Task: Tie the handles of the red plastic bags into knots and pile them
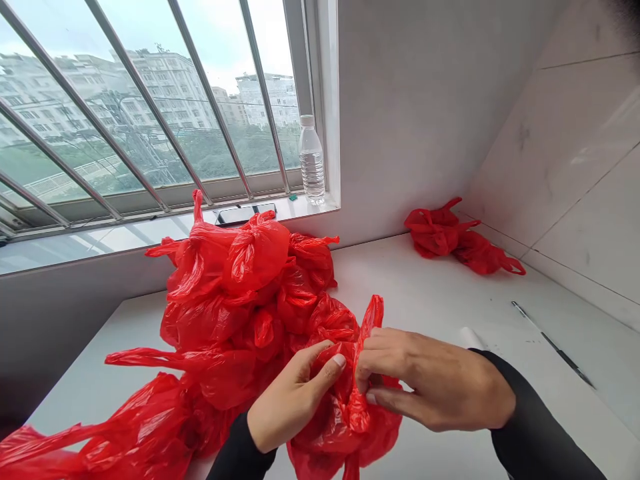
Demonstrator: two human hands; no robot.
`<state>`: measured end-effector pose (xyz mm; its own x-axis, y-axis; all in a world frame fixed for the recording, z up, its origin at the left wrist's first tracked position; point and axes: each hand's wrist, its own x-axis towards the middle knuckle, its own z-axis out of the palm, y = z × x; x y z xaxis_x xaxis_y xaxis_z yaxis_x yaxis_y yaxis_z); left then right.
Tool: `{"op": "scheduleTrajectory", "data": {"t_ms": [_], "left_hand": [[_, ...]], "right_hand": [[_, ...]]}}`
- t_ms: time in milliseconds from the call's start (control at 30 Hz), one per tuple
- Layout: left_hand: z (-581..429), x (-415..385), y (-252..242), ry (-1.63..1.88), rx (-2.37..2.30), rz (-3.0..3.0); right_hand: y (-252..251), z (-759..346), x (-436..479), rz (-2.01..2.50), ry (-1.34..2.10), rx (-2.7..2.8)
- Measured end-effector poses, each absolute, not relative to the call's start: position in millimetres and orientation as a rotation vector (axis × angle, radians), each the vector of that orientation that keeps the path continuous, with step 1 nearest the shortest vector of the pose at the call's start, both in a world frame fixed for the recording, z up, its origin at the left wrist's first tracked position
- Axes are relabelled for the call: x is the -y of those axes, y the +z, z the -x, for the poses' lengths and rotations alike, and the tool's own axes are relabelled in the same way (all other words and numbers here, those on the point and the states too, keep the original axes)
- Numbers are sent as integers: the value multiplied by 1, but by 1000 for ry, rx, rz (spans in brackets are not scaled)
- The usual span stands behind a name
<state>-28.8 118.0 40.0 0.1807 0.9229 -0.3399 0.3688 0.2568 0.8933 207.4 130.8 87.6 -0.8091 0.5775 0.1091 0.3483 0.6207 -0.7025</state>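
A red plastic bag [330, 433] bulges at the bottom centre, its top bunched into a twist. My right hand [430, 377] pinches that bunched neck from the right, with one handle loop standing up above the fingers. From the left, my left hand [300, 397] has its thumb and fingers closed on the bag's upper film. Several knotted red bags [215, 320] are heaped right beside the left hand, reaching up to the windowsill. What the bags contain cannot be made out.
Two red bags [437, 233] lie at the white table's [390, 267] back right. A pen [553, 343] and a small white roll [471, 339] are on the right. A water bottle [312, 163] and a phone [245, 214] rest on the windowsill [125, 240].
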Motion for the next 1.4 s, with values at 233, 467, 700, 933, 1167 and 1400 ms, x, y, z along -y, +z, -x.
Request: {"op": "scheduleTrajectory", "data": {"t_ms": [233,467,700,933,1167,1400], "left_hand": [[17,-108,64,652,-1279,-1587],[19,-102,66,468,-1232,-1900],[20,-106,68,509,-1332,-1900],[20,-108,76,505,-1340,-1878],[34,-109,84,559,-1374,-1744],[33,-110,87,553,-1318,-1798]], "right_hand": [[85,-207,-136,841,1003,2487],[87,-209,-144,924,1041,2380],[89,-214,-145,1064,1166,2276],[81,-202,-144,1090,996,2336],[83,-216,-150,1177,957,2364],[74,-205,-152,1092,1059,2330]]}}
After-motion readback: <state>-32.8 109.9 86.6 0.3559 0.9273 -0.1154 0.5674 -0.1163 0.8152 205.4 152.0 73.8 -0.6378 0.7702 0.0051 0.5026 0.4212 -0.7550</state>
